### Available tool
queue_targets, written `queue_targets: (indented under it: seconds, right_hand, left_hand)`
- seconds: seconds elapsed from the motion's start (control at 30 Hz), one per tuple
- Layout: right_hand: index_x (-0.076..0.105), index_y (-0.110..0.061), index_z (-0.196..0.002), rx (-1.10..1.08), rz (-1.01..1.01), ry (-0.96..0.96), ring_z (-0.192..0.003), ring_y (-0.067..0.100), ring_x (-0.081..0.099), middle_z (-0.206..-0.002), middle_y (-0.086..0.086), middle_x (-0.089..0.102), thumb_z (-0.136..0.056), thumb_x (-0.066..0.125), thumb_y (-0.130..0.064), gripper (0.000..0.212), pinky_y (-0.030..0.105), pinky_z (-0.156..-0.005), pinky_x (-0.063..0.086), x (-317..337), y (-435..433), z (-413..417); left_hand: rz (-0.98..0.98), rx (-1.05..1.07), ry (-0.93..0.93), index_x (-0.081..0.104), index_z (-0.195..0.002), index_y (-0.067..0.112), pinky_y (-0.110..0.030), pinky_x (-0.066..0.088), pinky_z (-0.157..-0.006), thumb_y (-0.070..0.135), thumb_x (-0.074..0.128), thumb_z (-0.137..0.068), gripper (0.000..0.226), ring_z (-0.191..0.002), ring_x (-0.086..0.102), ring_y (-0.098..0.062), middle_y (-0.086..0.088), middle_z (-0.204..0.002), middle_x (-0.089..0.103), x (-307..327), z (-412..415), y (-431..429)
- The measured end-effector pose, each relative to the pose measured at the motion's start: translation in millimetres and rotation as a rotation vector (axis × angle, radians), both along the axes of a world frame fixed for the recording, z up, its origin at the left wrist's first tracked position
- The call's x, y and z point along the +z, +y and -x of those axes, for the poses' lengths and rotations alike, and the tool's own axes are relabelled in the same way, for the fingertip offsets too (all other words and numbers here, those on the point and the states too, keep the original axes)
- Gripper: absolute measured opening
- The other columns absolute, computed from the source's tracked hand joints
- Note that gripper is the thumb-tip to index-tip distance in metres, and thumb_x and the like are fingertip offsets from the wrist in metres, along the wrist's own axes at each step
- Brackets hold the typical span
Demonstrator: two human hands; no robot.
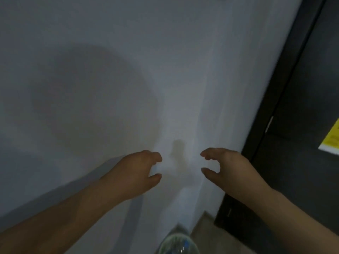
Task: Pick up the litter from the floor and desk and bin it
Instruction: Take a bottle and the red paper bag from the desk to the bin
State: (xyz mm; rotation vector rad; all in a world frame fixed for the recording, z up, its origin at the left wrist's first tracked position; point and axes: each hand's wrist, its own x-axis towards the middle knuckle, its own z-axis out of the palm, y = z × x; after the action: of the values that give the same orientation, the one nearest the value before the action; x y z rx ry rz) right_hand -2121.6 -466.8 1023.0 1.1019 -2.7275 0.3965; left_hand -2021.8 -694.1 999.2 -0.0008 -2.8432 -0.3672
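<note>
Hands are being held out before a pale wall, left hand (139, 169) and right hand (225, 166) with fingers curled apart, empty, perhaps just after a drop, while a clear round-rimmed thing, possibly the bin (178, 243), is being glimpsed at six o'clock.

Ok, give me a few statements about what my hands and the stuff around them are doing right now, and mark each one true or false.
1. Both hands are empty. True: the left hand and the right hand are curled open with nothing in them.
2. The hands are touching each other. False: there is a clear gap between them.
3. A dark door stands to the right of the white wall. True.
4. The yellow label is on the wall. False: it is on the door.
5. A clear, rounded thing, perhaps a bag or a bottle, shows at the bottom edge below the hands. True.
</note>
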Motion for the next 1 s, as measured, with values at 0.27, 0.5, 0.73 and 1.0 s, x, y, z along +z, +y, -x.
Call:
queue_targets:
  seconds: [0.27,0.5,0.73,1.0]
  right_hand:
    - [0.051,-0.041,-0.128,0.264,0.268,0.197,-0.097,-0.007,0.048,-0.110,-0.029,0.051,-0.088,0.062,-0.046,0.042,0.008,-0.090,0.039,136.2,16.6,5.6]
    - [0.054,-0.041,-0.123,0.703,0.337,0.133,-0.102,-0.006,0.051,-0.111,-0.027,0.055,-0.086,0.062,-0.046,0.038,0.012,-0.092,0.041,152.6,-62.3,-44.1]
    - [0.054,-0.038,-0.123,1.152,0.385,0.072,-0.105,-0.004,0.050,-0.114,-0.025,0.054,-0.088,0.061,-0.041,0.036,0.014,-0.093,0.039,168.0,-133.5,-193.7]
    - [0.057,-0.036,-0.122,1.667,0.443,-0.001,-0.102,-0.004,0.052,-0.111,-0.023,0.057,-0.086,0.064,-0.042,0.037,0.020,-0.092,0.044,179.3,-133.2,-434.4]
  left_hand:
    - [0.156,0.202,0.314,0.047,-0.128,0.036,0.001,0.033,-0.073,0.046,0.054,-0.090,0.040,-0.099,0.050,0.003,0.018,-0.120,0.053,154.9,-27.9,30.1]
    - [0.271,0.639,0.292,0.048,-0.127,0.037,-0.005,0.035,-0.081,0.060,0.043,-0.083,0.050,-0.104,0.053,0.002,0.020,-0.120,0.054,163.1,-149.6,25.6]
    - [0.342,1.126,0.233,0.047,-0.128,0.036,-0.016,0.045,-0.088,0.047,0.056,-0.088,0.042,-0.106,0.054,-0.002,0.019,-0.121,0.054,181.8,-335.5,56.5]
    - [0.428,1.591,0.194,0.053,-0.125,0.031,-0.021,0.046,-0.089,0.052,0.052,-0.081,0.048,-0.103,0.059,-0.008,0.015,-0.114,0.057,184.7,-556.5,171.2]
